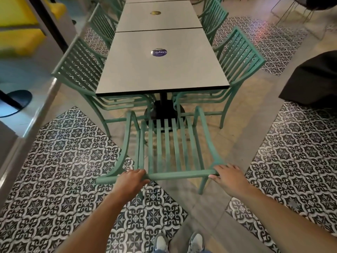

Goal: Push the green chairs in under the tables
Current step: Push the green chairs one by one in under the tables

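Patterned tile floor [69,161] runs beneath a row of grey tables [162,64], their side chairs [80,70] already tucked in. Ahead of both grips, the green end chair [169,143] stands short of the nearest table's end. The left hand [131,181] and right hand [228,177] curl over its top rail, spread apart, likely to push it straight.

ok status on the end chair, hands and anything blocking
Left hand and right hand both grip the end chair top rail. Chair short of the table. Table's black base stands ahead.
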The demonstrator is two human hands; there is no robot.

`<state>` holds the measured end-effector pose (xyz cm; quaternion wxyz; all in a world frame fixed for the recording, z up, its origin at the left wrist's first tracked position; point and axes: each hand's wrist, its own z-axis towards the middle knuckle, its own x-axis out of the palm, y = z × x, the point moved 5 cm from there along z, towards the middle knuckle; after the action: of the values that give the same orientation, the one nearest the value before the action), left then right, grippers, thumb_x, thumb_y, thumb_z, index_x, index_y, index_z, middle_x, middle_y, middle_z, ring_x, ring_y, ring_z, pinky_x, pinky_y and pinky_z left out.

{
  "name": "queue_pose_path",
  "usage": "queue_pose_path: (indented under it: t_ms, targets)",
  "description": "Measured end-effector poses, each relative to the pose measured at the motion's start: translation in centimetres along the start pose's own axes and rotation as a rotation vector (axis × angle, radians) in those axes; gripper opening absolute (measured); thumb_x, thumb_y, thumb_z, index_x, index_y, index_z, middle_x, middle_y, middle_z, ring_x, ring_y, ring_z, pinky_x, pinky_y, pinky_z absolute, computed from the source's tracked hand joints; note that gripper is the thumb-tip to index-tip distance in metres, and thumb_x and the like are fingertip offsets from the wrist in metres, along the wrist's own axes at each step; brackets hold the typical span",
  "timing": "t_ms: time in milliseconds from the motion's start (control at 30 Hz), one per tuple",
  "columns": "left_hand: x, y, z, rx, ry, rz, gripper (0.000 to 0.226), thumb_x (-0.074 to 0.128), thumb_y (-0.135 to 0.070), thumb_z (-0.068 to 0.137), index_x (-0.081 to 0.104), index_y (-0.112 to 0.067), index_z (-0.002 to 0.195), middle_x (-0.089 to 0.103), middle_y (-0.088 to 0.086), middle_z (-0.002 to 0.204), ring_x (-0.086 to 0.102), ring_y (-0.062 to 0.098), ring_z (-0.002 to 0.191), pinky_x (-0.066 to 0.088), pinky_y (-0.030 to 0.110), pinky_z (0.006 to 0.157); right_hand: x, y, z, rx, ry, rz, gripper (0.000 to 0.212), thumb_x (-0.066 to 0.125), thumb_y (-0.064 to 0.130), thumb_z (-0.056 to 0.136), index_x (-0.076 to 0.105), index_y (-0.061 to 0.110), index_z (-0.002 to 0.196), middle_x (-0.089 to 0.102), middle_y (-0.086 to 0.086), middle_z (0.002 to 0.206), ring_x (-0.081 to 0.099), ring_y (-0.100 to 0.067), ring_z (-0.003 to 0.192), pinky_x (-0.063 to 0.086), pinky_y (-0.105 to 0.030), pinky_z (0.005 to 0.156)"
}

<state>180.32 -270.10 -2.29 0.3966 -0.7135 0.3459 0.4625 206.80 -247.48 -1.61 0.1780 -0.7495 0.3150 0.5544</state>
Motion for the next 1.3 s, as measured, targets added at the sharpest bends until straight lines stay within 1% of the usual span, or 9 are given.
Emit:
queue_pose_path:
  t_ms: [200,300,433,533,700,933,1067,1233,1300]
  targets:
    - [0.2,0.2,-0.1,0.009,0.0,0.034,0.026,0.046,-0.056,0.091,0.052,-0.031,0.093,0.06,-0.012,0.087,0.059,0.009,0.076,0.054,0.033,0.074,-0.3,0.5,-0.3,-0.011,-0.027,0.011,0.133,-0.043,0.08,0.04,0.049,0.033,0.124,0.057,0.012,0.125,0.047,-0.017,0.117,0.033,-0.035,0.096]
    - [0.4,0.7,-0.4,0.004,0.005,0.052,0.027,0.045,-0.057,0.091,0.051,-0.032,0.094,0.058,-0.014,0.085,0.059,0.008,0.073,0.054,0.03,0.073,-0.2,0.8,-0.3,-0.015,-0.036,0.016,0.132,-0.042,0.08,0.042,0.049,0.033,0.126,0.057,0.013,0.124,0.047,-0.016,0.115,0.034,-0.035,0.095]
    - [0.6,1.2,-0.7,0.0,0.029,0.059,0.026,0.041,-0.058,0.092,0.049,-0.033,0.095,0.055,-0.015,0.081,0.057,0.004,0.068,0.055,0.027,0.071,0.3,1.2,-0.2,-0.015,-0.045,0.018,0.125,-0.039,0.081,0.047,0.049,0.034,0.123,0.058,0.013,0.122,0.048,-0.016,0.113,0.035,-0.035,0.094]
    - [0.4,1.2,-1.0,0.003,0.012,0.06,0.025,0.041,-0.057,0.092,0.048,-0.034,0.093,0.056,-0.015,0.081,0.056,0.003,0.068,0.054,0.027,0.071,0.4,1.3,-0.2,-0.014,-0.056,0.012,0.12,-0.037,0.08,0.051,0.048,0.034,0.121,0.058,0.013,0.121,0.048,-0.016,0.112,0.035,-0.034,0.093]
    - [0.2,1.0,-1.1,0.0,0.002,0.061,0.023,0.043,-0.056,0.092,0.048,-0.033,0.094,0.055,-0.015,0.082,0.056,0.005,0.07,0.054,0.029,0.074,0.2,1.5,-0.4,-0.01,-0.057,0.009,0.125,-0.04,0.08,0.048,0.048,0.034,0.123,0.058,0.013,0.12,0.049,-0.016,0.111,0.034,-0.034,0.092]
    - [0.5,1.3,-1.4,0.005,0.004,0.058,0.022,0.044,-0.056,0.092,0.049,-0.034,0.095,0.052,-0.017,0.083,0.055,0.005,0.074,0.053,0.028,0.078,0.1,1.7,-0.7,-0.005,-0.048,0.01,0.126,-0.041,0.079,0.047,0.048,0.033,0.122,0.057,0.012,0.12,0.048,-0.016,0.112,0.034,-0.033,0.092]
    - [0.2,1.2,-1.4,0.01,0.002,0.062,0.026,0.043,-0.057,0.092,0.05,-0.033,0.097,0.054,-0.016,0.085,0.056,0.006,0.076,0.052,0.029,0.078,0.1,1.8,-0.7,-0.006,-0.046,0.005,0.125,-0.04,0.079,0.048,0.048,0.032,0.123,0.057,0.012,0.121,0.049,-0.016,0.112,0.034,-0.034,0.092]
    - [-0.3,0.7,-1.7,0.003,-0.004,0.052,0.026,0.044,-0.055,0.094,0.053,-0.031,0.1,0.05,-0.017,0.085,0.053,0.005,0.075,0.048,0.024,0.077,-0.1,1.8,-0.7,-0.012,-0.02,-0.007,0.114,-0.032,0.079,0.055,0.049,0.033,0.12,0.057,0.012,0.119,0.05,-0.015,0.111,0.034,-0.033,0.091]
    - [-0.6,0.6,-1.8,0.01,-0.011,0.05,0.027,0.044,-0.055,0.094,0.053,-0.03,0.099,0.049,-0.018,0.085,0.052,0.004,0.074,0.047,0.023,0.076,-0.2,1.9,-0.7,-0.011,-0.009,-0.014,0.1,-0.02,0.077,0.064,0.05,0.032,0.12,0.057,0.011,0.12,0.05,-0.016,0.112,0.033,-0.033,0.092]
